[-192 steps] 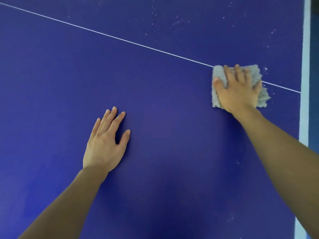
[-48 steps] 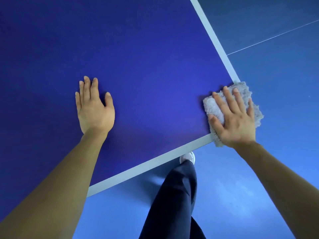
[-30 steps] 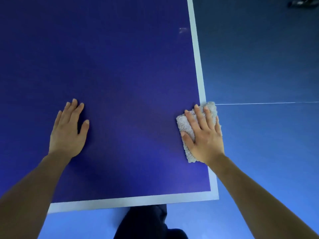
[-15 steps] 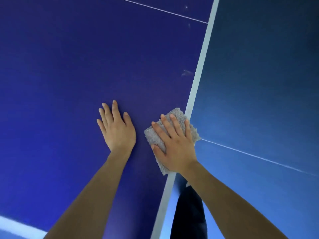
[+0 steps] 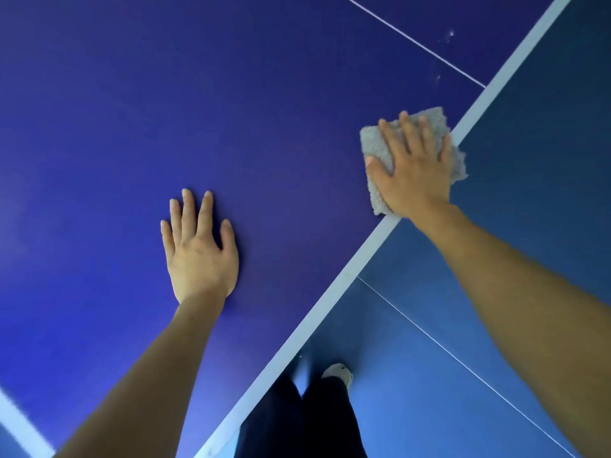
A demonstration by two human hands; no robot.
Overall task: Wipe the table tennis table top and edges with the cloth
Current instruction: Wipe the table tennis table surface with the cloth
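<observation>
cloth (image 5: 375, 150), grey and fluffy, folded to a rough pad, lies at about 2 o'clock in the head view, on the white border stripe (image 5: 334, 300) of the table tennis table (image 5: 231, 94). its far corner hangs just past the stripe, over the floor. right hand (image 5: 413, 170) lies flat on top of cloth, palm down, fingers spread and straight, not curled round it; cloth shows on both sides of the hand. left hand (image 5: 198, 249) at about 8 o'clock of the cloth, well apart from it, flat and open on the bare dark blue top, fingers together, thumb out. thin white centre line (image 5: 413, 44) crosses the top at 1 o'clock and meets the stripe beyond the cloth; small pale specks just beside that line. lighter blue floor (image 5: 529, 127) fills the 3 to 5 o'clock side, with a thin pale line across it. dark trouser legs (image 5: 297, 421) and one pale shoe (image 5: 339, 371) at 6 o'clock, just beside the table edge.
</observation>
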